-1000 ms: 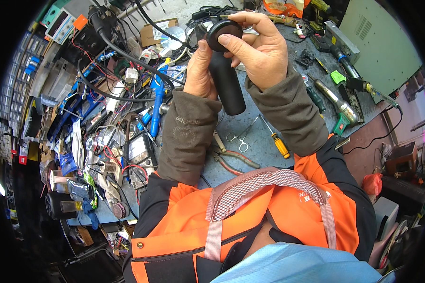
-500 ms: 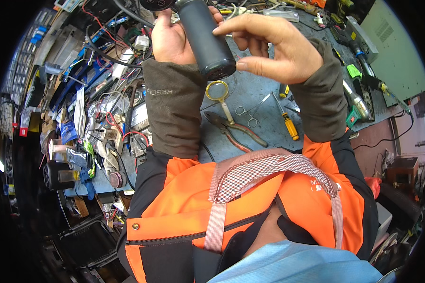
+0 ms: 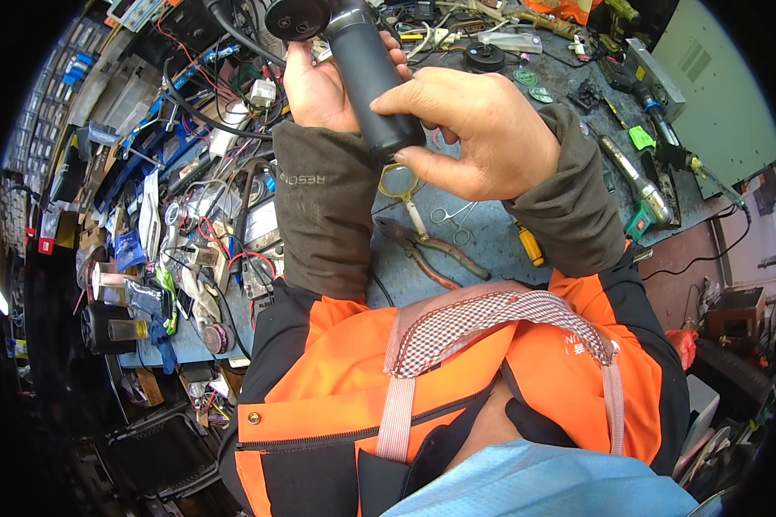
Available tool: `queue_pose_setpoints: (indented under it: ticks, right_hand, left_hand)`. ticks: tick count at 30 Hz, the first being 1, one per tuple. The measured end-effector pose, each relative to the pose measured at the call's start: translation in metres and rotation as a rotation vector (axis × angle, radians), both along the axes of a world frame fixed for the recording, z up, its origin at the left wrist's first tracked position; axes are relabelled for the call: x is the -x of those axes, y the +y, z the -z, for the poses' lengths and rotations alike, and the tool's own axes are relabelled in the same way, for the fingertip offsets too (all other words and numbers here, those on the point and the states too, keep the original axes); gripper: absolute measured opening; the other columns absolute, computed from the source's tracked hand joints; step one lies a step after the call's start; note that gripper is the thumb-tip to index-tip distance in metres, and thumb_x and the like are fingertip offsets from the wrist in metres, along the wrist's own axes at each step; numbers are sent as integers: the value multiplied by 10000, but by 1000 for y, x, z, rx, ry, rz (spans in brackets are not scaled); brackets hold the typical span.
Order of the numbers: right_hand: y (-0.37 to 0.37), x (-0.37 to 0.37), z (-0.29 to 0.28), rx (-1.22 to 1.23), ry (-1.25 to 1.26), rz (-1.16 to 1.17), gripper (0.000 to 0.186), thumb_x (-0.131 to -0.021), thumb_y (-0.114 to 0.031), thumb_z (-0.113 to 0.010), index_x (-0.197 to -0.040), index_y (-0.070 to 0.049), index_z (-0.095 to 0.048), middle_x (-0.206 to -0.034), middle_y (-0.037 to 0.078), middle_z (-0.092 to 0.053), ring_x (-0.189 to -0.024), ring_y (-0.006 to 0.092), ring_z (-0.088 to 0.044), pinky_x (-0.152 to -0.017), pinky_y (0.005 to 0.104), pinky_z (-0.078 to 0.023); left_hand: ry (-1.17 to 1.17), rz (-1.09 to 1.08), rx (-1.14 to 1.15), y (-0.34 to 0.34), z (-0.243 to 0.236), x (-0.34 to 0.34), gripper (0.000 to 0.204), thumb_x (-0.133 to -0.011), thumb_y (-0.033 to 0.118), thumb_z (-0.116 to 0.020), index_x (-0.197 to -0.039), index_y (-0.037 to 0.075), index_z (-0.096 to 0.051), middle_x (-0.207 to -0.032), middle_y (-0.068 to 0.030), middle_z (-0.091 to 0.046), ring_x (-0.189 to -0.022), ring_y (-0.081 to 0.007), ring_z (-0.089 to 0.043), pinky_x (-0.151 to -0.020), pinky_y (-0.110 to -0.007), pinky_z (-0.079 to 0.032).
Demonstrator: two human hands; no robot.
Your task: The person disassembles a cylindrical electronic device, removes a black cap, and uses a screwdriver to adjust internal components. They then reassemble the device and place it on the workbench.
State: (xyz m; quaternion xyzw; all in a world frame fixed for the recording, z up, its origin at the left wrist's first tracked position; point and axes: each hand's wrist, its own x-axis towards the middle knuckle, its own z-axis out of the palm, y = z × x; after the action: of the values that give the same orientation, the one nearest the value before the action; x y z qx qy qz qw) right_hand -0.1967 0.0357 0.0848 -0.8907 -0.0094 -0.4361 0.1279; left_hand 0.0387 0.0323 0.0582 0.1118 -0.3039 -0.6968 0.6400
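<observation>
A black cylindrical flask with a round black lid swung aside at its top is in my left hand, whose fingers wrap behind it. My right hand grips the flask near its lower end, index finger on its side and thumb by the base. Beneath them on the bench lie a magnifying glass with a pale handle, pliers with red handles, metal forceps and a yellow screwdriver.
The blue-grey bench carries a dense heap of cables, tools and parts on the left, a metal tool and a soldering iron on the right. A pale green panel stands at the back right.
My right hand has left the lid for the flask's lower body and has moved down. The lid now shows tipped to the left of the flask's top, which has moved up and left.
</observation>
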Motion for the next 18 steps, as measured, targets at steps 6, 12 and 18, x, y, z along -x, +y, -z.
queue_pose_setpoints:
  ticks: [6,12,18]
  right_hand:
    - [6,3,-3,66,66,112,354,-775,-175,-800,-1102,-112,-677,-871,115,-651,-735,332,-687,-623,416,-563]
    - [12,2,-2,210,87,191,430,-741,-131,-807,-1154,-79,-697,-848,118,-612,-695,326,-664,-585,404,-539]
    - [5,7,-4,150,107,89,421,-715,-112,-812,-1119,-74,-702,-838,116,-609,-698,332,-658,-585,411,-534]
  left_hand:
    - [-48,27,33,-2,-3,1,1021,-1019,777,-250,-1369,-149,-498,-1184,-229,-632,-1015,-343,-617,-903,-468,-559]
    - [-55,27,50,-2,-5,3,1056,-1006,801,-274,-1375,-167,-483,-1176,-232,-614,-1015,-336,-600,-921,-459,-550]
    - [-81,40,53,-1,-5,8,1075,-998,816,-277,-1391,-165,-473,-1182,-222,-606,-993,-329,-595,-909,-453,-549]
